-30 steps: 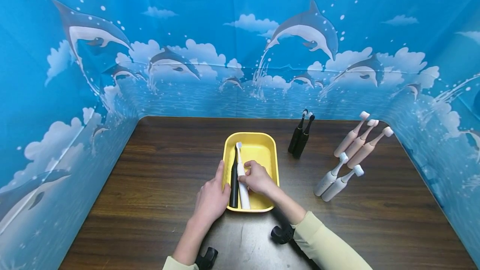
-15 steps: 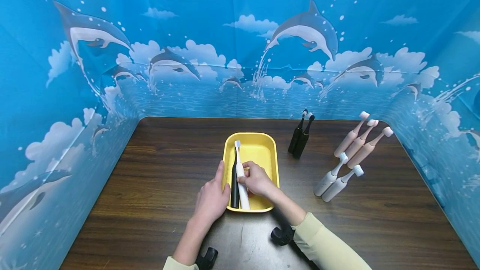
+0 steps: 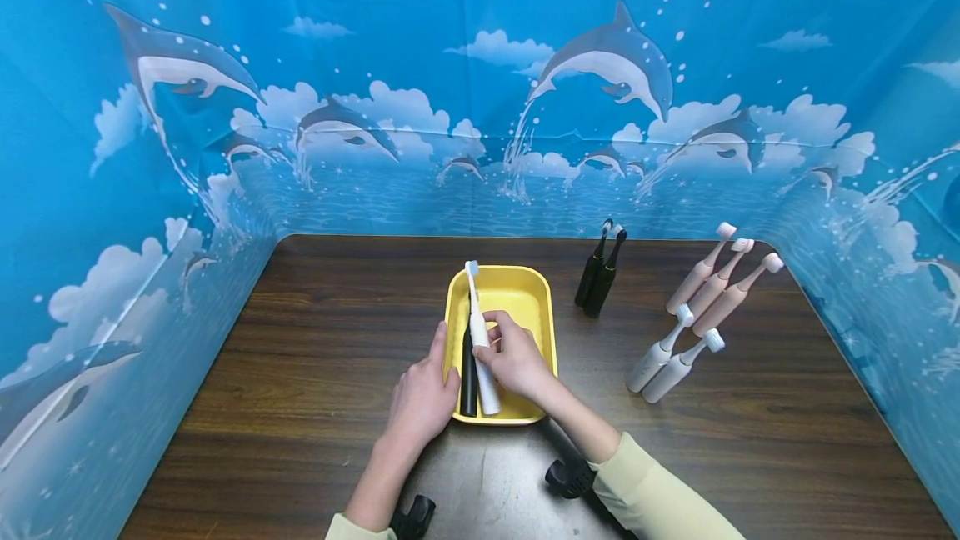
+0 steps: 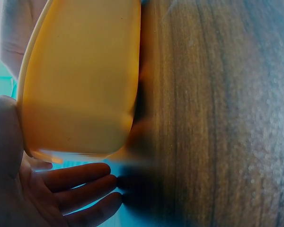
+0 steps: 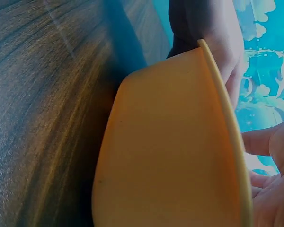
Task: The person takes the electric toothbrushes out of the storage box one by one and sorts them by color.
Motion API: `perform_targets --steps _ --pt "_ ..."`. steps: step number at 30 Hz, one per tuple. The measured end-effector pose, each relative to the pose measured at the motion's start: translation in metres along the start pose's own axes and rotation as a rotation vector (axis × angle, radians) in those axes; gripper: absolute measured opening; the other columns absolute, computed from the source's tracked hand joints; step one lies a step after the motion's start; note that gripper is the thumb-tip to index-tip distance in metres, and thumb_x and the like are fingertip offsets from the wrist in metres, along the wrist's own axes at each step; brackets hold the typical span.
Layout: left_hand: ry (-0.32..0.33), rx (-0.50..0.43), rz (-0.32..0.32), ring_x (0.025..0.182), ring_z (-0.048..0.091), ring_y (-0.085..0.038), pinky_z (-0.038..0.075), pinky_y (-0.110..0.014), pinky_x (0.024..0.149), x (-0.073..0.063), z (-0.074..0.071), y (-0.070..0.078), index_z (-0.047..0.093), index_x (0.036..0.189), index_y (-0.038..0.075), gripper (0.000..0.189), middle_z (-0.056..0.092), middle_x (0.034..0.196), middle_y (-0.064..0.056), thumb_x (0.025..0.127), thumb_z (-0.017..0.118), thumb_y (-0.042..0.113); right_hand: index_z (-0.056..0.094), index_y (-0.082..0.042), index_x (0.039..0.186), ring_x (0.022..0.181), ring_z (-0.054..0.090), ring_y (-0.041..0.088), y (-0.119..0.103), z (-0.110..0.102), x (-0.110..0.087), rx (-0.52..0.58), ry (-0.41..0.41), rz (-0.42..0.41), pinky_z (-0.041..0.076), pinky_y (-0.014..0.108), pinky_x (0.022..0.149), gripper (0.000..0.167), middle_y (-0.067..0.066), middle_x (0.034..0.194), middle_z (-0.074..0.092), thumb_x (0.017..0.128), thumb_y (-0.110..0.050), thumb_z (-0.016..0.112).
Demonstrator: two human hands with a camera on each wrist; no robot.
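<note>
My right hand (image 3: 515,357) grips the handle of a white electric toothbrush (image 3: 482,344) between thumb and fingers. The brush is tilted, its head (image 3: 472,268) reaching over the far rim of the yellow tray (image 3: 536,290) in the head view. Beside it on the left, a black electric toothbrush (image 3: 468,382) lies lengthwise in the tray, partly covered by the white one. My left hand (image 3: 422,394) rests at the tray's left rim, index finger straight along it and thumb over the edge. In the left wrist view its other fingers (image 4: 87,196) extend loosely by the tray wall (image 4: 85,71).
Right of the tray, two black electric toothbrushes (image 3: 600,277) stand on the wooden table (image 3: 322,332). Further right are three pink ones (image 3: 717,290) and two light grey ones (image 3: 667,365), all upright. A blue dolphin-print curtain (image 3: 420,48) surrounds the table's back and sides.
The white toothbrush's head has risen and shifted slightly left and away, now over the far rim. My right hand moved up a little with it. My left hand stays put.
</note>
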State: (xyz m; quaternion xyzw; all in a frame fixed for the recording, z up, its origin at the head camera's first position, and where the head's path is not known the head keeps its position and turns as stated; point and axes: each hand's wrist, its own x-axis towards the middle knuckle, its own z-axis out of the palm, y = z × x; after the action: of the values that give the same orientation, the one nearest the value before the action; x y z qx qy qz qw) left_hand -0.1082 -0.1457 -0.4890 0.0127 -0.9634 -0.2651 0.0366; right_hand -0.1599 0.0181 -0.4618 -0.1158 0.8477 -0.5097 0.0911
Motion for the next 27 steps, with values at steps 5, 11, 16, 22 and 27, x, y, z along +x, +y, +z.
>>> perform_targets --steps 5,11,16,22,27 --pt "0.009 -0.006 0.007 0.081 0.070 -0.041 0.051 -0.054 0.063 -0.001 0.000 0.000 0.036 0.159 0.007 0.069 0.071 0.103 -0.027 0.095 0.062 0.018 0.058 0.001 0.134 0.079 0.061 0.016 -0.005 -0.006 -0.003 -0.002 0.056 -0.041 0.053 0.033 0.069 0.046 0.008 0.096 0.066 0.091 -0.004 0.074" --pt "0.014 -0.005 0.008 0.083 0.070 -0.042 0.051 -0.055 0.064 -0.001 0.000 0.000 0.037 0.159 0.007 0.069 0.071 0.104 -0.027 0.095 0.062 0.018 0.057 0.000 0.135 0.083 0.063 0.022 -0.007 -0.013 -0.006 0.016 0.099 -0.095 0.053 0.034 0.068 0.047 0.011 0.099 0.067 0.091 -0.002 0.073" --pt "0.014 -0.007 0.003 0.083 0.070 -0.042 0.051 -0.055 0.064 -0.002 0.000 0.001 0.037 0.159 0.007 0.069 0.071 0.103 -0.027 0.095 0.062 0.018 0.057 0.000 0.135 0.086 0.065 0.023 -0.009 -0.021 -0.009 0.025 0.168 -0.160 0.054 0.040 0.073 0.048 0.011 0.101 0.070 0.090 -0.001 0.074" --pt "0.016 -0.004 0.002 0.084 0.070 -0.043 0.052 -0.056 0.065 -0.002 0.000 0.001 0.037 0.159 0.008 0.068 0.071 0.106 -0.028 0.096 0.061 0.018 0.058 0.001 0.133 0.088 0.067 0.026 -0.013 -0.032 -0.013 0.058 0.249 -0.238 0.054 0.050 0.078 0.048 0.015 0.104 0.071 0.088 0.002 0.075" --pt "0.013 -0.004 0.001 0.084 0.071 -0.042 0.052 -0.056 0.065 -0.002 0.000 0.001 0.036 0.159 0.008 0.069 0.071 0.105 -0.028 0.096 0.061 0.018 0.057 -0.001 0.135 0.090 0.066 0.025 -0.014 -0.040 -0.015 0.059 0.268 -0.241 0.053 0.040 0.073 0.050 0.013 0.105 0.071 0.088 0.001 0.076"
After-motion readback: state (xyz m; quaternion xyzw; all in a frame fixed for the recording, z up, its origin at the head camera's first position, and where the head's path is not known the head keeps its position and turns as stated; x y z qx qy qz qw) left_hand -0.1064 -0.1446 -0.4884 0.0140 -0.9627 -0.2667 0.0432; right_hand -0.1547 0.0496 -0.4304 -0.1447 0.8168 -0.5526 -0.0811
